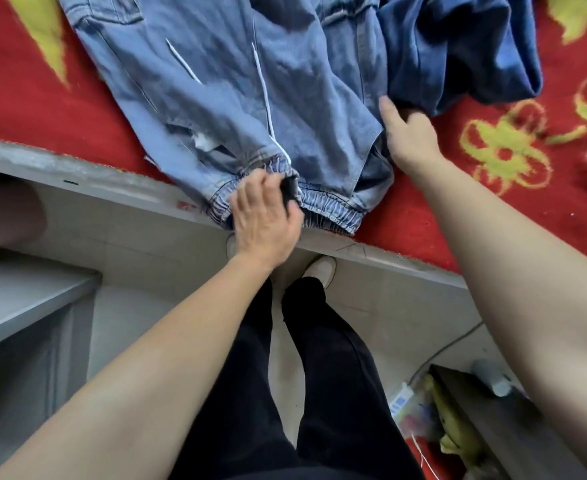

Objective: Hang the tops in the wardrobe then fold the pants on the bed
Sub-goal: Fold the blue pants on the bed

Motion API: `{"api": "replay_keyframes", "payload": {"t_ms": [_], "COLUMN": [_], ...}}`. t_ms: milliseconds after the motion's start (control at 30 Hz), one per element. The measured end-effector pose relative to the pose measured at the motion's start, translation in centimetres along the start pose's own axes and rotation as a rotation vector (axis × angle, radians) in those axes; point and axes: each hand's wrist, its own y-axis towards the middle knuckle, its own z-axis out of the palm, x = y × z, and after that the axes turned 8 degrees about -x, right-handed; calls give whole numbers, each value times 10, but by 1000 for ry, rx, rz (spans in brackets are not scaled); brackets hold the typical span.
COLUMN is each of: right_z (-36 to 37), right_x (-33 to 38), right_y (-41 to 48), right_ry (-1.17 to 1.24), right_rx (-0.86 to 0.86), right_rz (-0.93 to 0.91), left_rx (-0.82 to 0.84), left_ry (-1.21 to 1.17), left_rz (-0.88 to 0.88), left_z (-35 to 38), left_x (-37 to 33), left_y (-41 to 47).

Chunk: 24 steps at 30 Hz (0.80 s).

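Light blue jeans with white stripes and elastic cuffs lie spread on the red bed cover, cuffs at the bed's near edge. My left hand grips one elastic cuff, fingers curled around it. My right hand rests on the right edge of the other leg, thumb stretched out, fingers tucked under the cloth. A darker blue garment lies crumpled just beyond my right hand.
The red cover carries yellow flower patterns. A grey bed frame edge runs along the front. A grey cabinet stands at the left. At the lower right are a dark table and a cable on the floor.
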Motion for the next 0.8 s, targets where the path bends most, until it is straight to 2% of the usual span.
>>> {"api": "replay_keyframes", "payload": {"t_ms": [100, 167, 233, 300, 367, 400, 500, 533, 567, 633, 733, 800], "right_z": [0, -2, -3, -3, -2, 0, 5, 7, 9, 10, 9, 7], "right_x": [-8, -9, -6, -3, -2, -2, -1, 0, 1, 3, 5, 8], "right_y": [5, 7, 8, 8, 9, 8, 7, 6, 6, 5, 1, -1], "right_ry": [-135, -182, -204, -240, -264, -269, -269, -263, -259, -253, -231, -201], "right_rx": [-27, -56, -75, -81, -86, -82, -96, -101, -102, -106, -100, -83], "right_rz": [-137, -139, -120, -101, -80, -67, -18, 0, 16, 37, 27, 22], "left_rx": [14, 72, 105, 59, 46, 117, 556, 644, 664, 585, 463, 332], "left_ry": [-80, -75, -35, -44, -8, 61, 255, 264, 252, 249, 370, 272], "left_rz": [265, 378, 251, -37, -223, -242, -153, -145, -164, -190, -45, 22], "left_z": [10, 15, 17, 15, 7, 3, -5, -7, -10, -12, -14, -10], "left_x": [-32, -47, -51, -45, -31, -19, 24, 32, 35, 30, 20, 12], "left_y": [-2, -3, -5, -7, -9, -13, -22, -21, -16, 3, 22, 20]}}
